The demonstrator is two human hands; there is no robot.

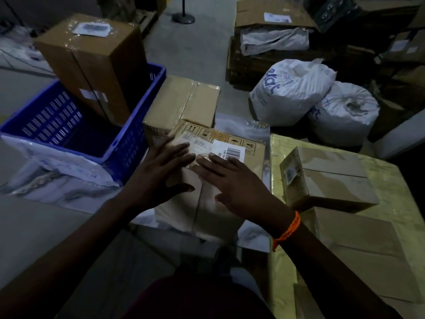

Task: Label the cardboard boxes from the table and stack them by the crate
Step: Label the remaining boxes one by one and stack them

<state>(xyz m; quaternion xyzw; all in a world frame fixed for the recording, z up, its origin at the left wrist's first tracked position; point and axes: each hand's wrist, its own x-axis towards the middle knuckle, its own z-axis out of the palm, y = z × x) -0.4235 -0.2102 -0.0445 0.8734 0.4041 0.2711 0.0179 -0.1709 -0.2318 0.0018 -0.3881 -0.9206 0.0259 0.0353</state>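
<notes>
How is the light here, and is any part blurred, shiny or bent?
Head view: dim overall, nearly black at the bottom; clear tape on the tall brown cardboard box in the blue plastic crate shows glare; the white barcode label is brightest; the wide lens bends the outer edges.

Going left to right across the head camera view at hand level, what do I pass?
Blue crate → left hand → right hand, both flat on the labelled box → small cardboard box on the yellow-wrapped table.
</notes>
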